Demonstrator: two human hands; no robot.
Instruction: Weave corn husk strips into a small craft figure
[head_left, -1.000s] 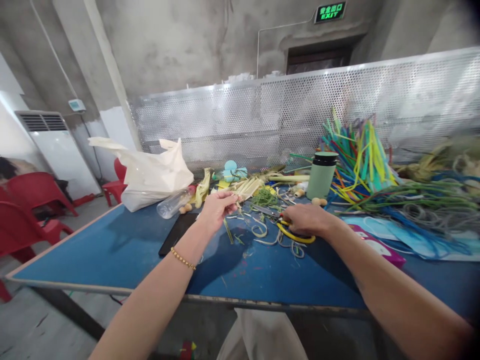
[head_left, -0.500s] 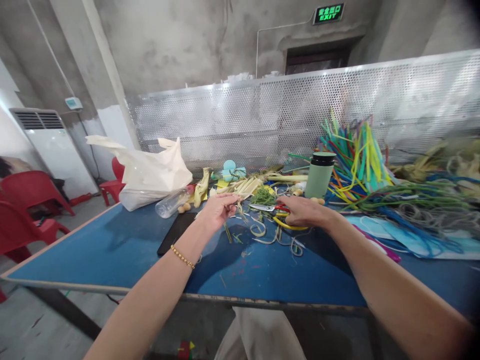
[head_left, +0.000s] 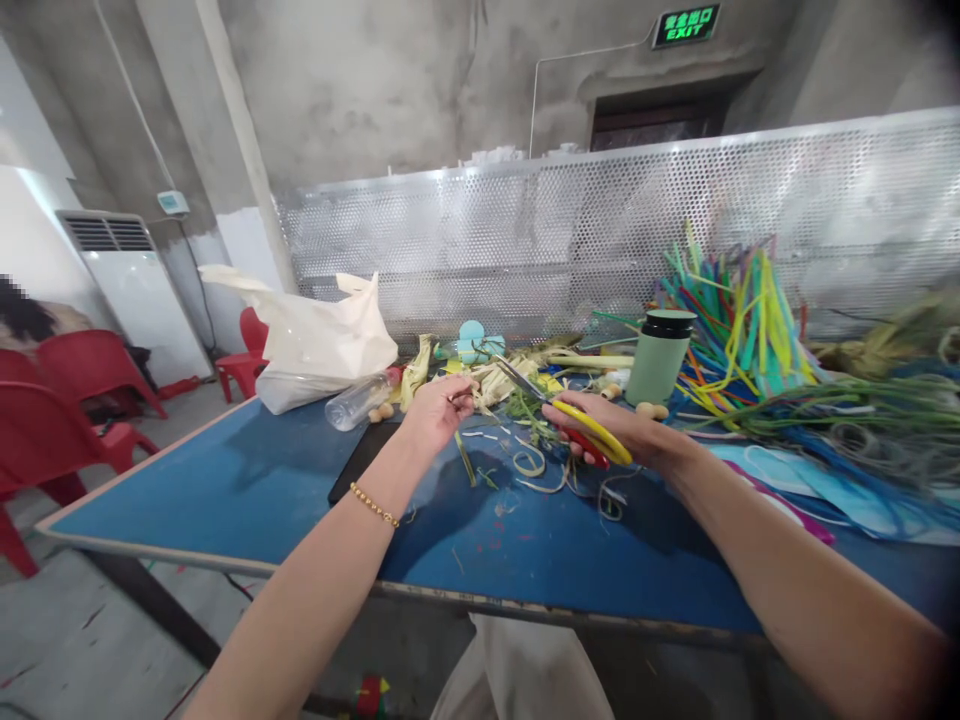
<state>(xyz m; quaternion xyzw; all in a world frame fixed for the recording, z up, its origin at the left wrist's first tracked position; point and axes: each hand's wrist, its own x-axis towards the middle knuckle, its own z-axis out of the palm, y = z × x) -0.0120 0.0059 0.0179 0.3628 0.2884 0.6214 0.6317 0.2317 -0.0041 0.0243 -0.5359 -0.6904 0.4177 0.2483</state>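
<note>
My right hand grips scissors with red and yellow handles. Their metal blades point up and left, towards my other hand. My left hand, with a gold bead bracelet at the wrist, pinches its fingertips together; whatever is between them is too small to make out. Behind both hands lie pale dried husks and a bunch of green strands. Curled pale strips and short green cuttings are scattered on the blue table between my hands.
A white plastic bag, a clear bottle and a black flat object sit to the left. At right stand a green tumbler, colourful strips, green and blue cords and face masks. A perforated metal panel rises behind.
The scissors have swung from lying nearly level to tilted up, with their yellow handle now raised in my right hand. My left hand stays pinched. The whole view has shifted slightly.
</note>
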